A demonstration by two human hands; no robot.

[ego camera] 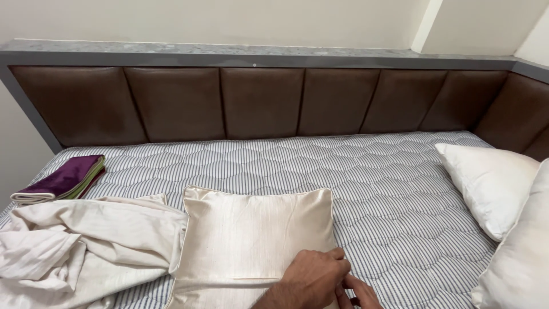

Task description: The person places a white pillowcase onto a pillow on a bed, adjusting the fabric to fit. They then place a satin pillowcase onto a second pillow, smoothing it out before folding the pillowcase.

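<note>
A bare striped quilted mattress [320, 171] is filling most of the view, hemmed in behind and on the right by a brown padded headboard [263, 103] under a grey stone ledge [171, 48]. A crumpled cream sheet [74, 246] is lying at the near left corner, and two plain white pillows [492, 183] are leaning against the right side. Between them a cream satin cushion [251, 234] is sitting flat near the front edge, its long axis running left to right, glossy with a fine ribbed weave and a flanged border. A small folded stack of purple and green cloth [63, 180] is resting far left, well apart from the hands.

The left hand [314, 280] is pressing on the cushion's lower right corner, fingers curled together and seemingly pinching the edge. The right hand [360, 292] is lying just beside it, mostly hidden; I cannot tell whether it is gripping anything. The cushion's bulk is spreading up and to the left of both hands, with the left one nearer its middle.
</note>
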